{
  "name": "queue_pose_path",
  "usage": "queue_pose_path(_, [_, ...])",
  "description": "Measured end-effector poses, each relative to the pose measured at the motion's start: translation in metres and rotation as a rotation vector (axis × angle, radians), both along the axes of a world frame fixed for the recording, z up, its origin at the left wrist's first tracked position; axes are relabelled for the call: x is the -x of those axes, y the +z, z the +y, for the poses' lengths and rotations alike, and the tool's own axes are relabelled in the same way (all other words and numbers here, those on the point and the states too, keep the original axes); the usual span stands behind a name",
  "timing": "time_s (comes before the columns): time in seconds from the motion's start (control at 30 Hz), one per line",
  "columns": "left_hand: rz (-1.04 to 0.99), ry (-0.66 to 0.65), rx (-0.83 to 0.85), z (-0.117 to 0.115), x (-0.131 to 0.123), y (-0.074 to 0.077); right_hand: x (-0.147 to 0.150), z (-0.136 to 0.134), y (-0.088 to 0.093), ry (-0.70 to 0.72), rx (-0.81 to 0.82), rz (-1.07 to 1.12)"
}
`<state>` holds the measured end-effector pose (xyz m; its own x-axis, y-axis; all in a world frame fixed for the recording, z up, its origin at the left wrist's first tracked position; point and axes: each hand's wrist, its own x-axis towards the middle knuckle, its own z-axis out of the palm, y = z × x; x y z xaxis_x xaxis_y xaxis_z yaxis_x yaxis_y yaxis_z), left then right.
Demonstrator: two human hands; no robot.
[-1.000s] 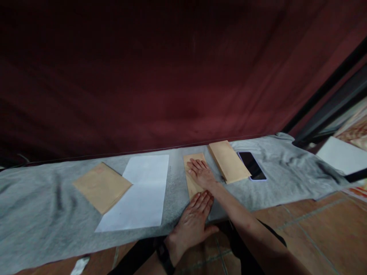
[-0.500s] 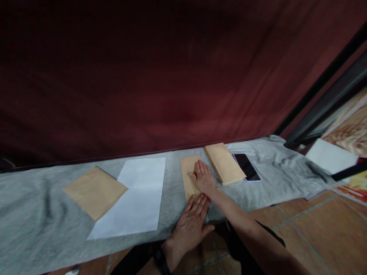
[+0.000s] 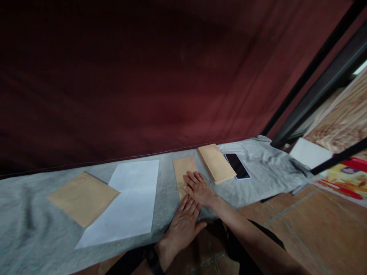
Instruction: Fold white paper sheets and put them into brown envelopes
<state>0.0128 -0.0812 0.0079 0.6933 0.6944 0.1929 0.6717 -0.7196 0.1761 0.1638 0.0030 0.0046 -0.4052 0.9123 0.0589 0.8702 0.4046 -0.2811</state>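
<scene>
A brown paper envelope (image 3: 183, 165) lies flat on the grey cloth in front of me, its lower part covered by my hands. My right hand (image 3: 200, 189) rests on it with the palm down and the fingers stretched out. Against the envelope's near end lies my left hand (image 3: 185, 223), flat, with its thumb spread to the right. The fingertips of the left hand are close beside the right hand. To the right, a stack of brown envelopes (image 3: 217, 163) sits apart from both hands.
Left of my hands is a white sheet of paper (image 3: 136, 206), partly under more brown envelopes (image 3: 83, 198). A phone (image 3: 237, 166) lies right of the stack. The grey cloth (image 3: 266, 168) covers the narrow surface. Behind it hangs a dark red curtain (image 3: 160, 95).
My right hand has slid down the envelope toward me, closer to my left hand. The whole view has shifted slightly, so the things appear further left.
</scene>
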Motion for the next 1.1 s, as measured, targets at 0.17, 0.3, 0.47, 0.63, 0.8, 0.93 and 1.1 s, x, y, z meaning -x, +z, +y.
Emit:
queue_pose_path(0.17, [-0.018, 0.016, 0.036, -0.001, 0.002, 0.003, -0.002, -0.017, 0.005, 0.032, 0.029, 0.015])
queue_pose_path(0.3, [-0.016, 0.024, 0.086, -0.004, 0.006, 0.003, -0.007, -0.034, 0.008, 0.082, 0.067, 0.033])
queue_pose_path(0.47, [-0.04, 0.025, 0.139, -0.005, 0.013, 0.001, -0.017, -0.053, 0.015, 0.137, 0.17, 0.092])
queue_pose_path(0.63, [-0.084, -0.014, 0.239, 0.002, 0.023, 0.016, -0.025, -0.061, 0.023, 0.215, 0.241, 0.102])
queue_pose_path(0.8, [-0.207, -0.06, 0.323, 0.011, 0.037, 0.03, -0.031, -0.065, 0.018, 0.237, 0.208, 0.057])
queue_pose_path(0.93, [-0.243, -0.016, 0.36, 0.015, 0.045, 0.027, -0.038, -0.073, 0.01, 0.258, 0.1, 0.051])
queue_pose_path(1.1, [-0.206, -0.001, 0.328, 0.016, 0.043, 0.028, -0.04, -0.089, 0.001, 0.259, 0.071, 0.052])
